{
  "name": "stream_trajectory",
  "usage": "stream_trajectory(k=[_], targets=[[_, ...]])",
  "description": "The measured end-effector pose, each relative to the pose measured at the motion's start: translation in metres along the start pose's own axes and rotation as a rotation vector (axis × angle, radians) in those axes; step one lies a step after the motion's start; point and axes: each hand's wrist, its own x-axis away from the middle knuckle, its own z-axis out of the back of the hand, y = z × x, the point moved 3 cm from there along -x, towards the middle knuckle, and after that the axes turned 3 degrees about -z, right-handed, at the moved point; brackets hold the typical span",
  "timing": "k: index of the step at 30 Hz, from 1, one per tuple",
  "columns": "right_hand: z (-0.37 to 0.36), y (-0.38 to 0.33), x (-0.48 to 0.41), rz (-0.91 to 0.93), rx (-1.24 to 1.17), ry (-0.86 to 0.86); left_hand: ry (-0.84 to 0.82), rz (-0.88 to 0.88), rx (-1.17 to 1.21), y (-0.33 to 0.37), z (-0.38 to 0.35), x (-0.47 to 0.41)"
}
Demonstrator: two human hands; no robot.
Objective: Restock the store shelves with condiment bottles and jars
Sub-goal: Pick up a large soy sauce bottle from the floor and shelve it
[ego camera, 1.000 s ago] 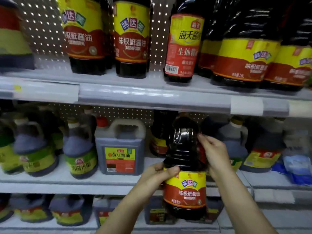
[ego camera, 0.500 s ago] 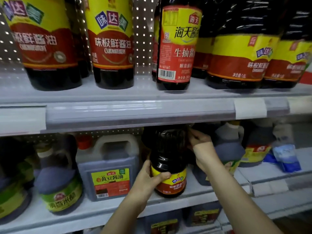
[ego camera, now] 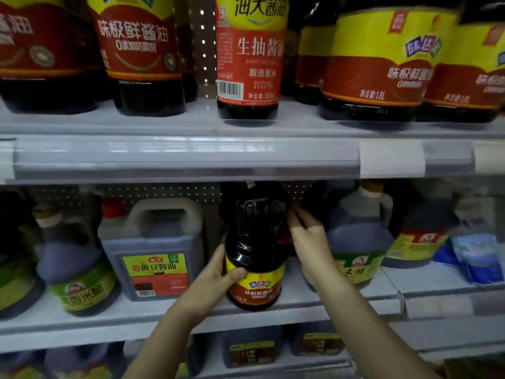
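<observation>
A large dark soy sauce bottle (ego camera: 254,247) with a yellow and red label stands on the middle shelf (ego camera: 300,305), its top hidden behind the upper shelf's front rail. My left hand (ego camera: 216,280) grips its lower left side, thumb across the label. My right hand (ego camera: 306,236) holds the bottle's right shoulder, with the fingertips behind it and out of sight.
A grey square jug (ego camera: 153,250) stands left of the bottle, and a round vinegar jug (ego camera: 358,242) stands right. Green-labelled jugs (ego camera: 79,277) fill the left. The upper shelf (ego camera: 191,157) carries a row of soy sauce bottles (ego camera: 250,56). Blue packets (ego camera: 481,258) lie at the right.
Both hands have moved the bottle from in front of the shelf into the gap between the jugs. It now stands on the middle shelf, and the view has come closer.
</observation>
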Motion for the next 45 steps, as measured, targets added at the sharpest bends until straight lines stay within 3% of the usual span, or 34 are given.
stream_trajectory(k=[7, 17, 21, 24, 29, 38, 45], targets=[[0.007, 0.01, 0.011, 0.009, 0.094, -0.216, 0.234, -0.097, -0.026, -0.017, -0.006, 0.013], [0.014, 0.032, 0.04, -0.08, 0.193, -0.262, 0.21, -0.103, -0.184, -0.019, -0.01, 0.022], [0.019, 0.054, 0.061, -0.215, 0.092, -0.197, 0.097, -0.04, -0.257, -0.022, 0.003, 0.03], [0.017, 0.065, 0.077, -0.213, 0.116, -0.277, 0.025, 0.001, -0.391, -0.029, 0.01, 0.033], [0.016, 0.069, 0.073, -0.213, 0.136, -0.279, 0.135, -0.031, -0.502, -0.025, -0.003, 0.038], [0.019, 0.08, 0.053, -0.219, 0.164, -0.354, 0.101, 0.002, -0.661, -0.025, -0.002, 0.024], [0.02, 0.08, 0.051, -0.21, 0.172, -0.389, 0.187, -0.03, -0.712, -0.023, -0.01, 0.03]])
